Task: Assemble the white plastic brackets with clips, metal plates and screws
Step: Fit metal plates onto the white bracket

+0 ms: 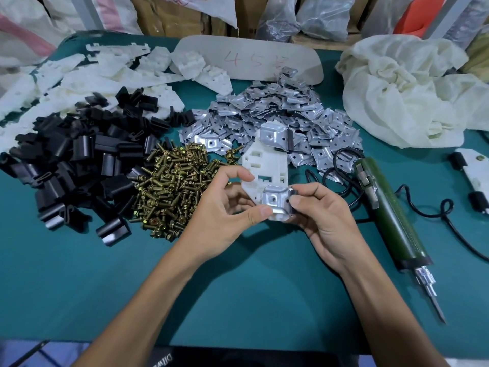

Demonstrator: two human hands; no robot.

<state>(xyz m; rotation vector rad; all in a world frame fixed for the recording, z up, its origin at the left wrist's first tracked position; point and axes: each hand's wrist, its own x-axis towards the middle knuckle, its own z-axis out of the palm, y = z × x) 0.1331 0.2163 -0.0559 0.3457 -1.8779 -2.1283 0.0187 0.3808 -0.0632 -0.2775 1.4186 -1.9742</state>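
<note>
- Right now I see both hands close together, clamped on one white bracket (264, 160) held just above the green table (238, 287), in front of the loose plates (277, 107).
- My view shows the left hand (222, 207) gripping the bracket's near end, thumb on the near plate (274, 200).
- The right hand (322, 221) pinches the near clip (293, 193) beside that plate.
- A far plate (272, 136) and far clip (290, 140) sit on the bracket's other end.
- Screws (172, 186) and black clips (74, 160) are heaped to the left; spare brackets (92, 75) lie behind them.
- A green screwdriver (389, 213) lies to the right.
</note>
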